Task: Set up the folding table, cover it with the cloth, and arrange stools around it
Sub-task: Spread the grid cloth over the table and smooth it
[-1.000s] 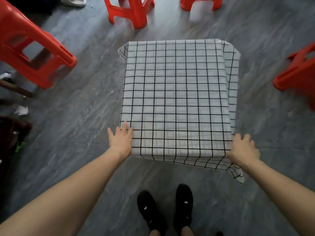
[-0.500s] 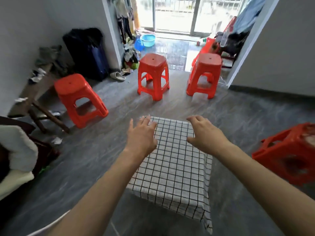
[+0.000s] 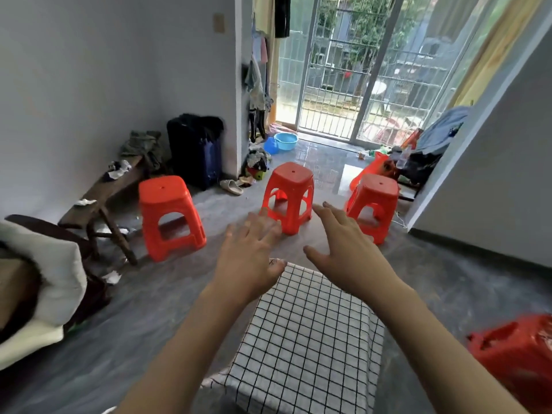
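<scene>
The grey floor [image 3: 466,282] takes up most of what I see, with open room between the desk and the far stools. My desk [image 3: 304,354] stands low in front of me, wholly under the checked cloth [image 3: 313,324], whose long axis runs away from me toward the balcony door [image 3: 352,67]; its near-left edge hangs down over the side, and the far corner sits just under my left hand.

Three red stools stand upright beyond the desk, well apart from it — the left stool [image 3: 170,216] near a wooden bench [image 3: 101,198], the middle stool [image 3: 289,195] straight ahead, the right stool [image 3: 373,204] beside the wall corner. A fourth stool [image 3: 516,360] lies tilted at my right, near the desk's right edge, blurred.

A dark suitcase [image 3: 197,150] stands against the wall. By the door a blue basin [image 3: 285,141] sits on the floor; I cannot tell what is in it.

My left hand [image 3: 251,258] and right hand [image 3: 343,246] both hang over the far end of the desk, fingers spread and loose, grasping nothing.
</scene>
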`<state>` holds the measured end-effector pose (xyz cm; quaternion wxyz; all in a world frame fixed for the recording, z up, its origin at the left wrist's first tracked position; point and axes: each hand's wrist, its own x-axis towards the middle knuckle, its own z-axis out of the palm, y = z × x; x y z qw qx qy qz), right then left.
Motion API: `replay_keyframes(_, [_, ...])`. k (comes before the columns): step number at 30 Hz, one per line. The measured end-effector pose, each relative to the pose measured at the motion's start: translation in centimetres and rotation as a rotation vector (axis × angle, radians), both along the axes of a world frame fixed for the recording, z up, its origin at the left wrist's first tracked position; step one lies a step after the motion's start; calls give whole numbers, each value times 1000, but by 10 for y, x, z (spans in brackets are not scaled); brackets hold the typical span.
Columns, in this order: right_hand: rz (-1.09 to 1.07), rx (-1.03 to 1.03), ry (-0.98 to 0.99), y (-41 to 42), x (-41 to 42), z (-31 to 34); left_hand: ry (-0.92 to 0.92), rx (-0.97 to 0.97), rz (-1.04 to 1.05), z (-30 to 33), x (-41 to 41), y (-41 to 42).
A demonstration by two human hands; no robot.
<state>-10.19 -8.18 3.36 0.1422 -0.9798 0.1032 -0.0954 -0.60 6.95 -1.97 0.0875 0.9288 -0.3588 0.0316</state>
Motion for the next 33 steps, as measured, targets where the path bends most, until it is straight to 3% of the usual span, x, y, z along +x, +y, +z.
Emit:
replay_keyframes(19, [-111,206,-124,209,125,-57,92,-42,-27,-23,136,213])
replay_keyframes(33, [-261,262,-37,196,255,-76,252,61,-71,-52,277,229])
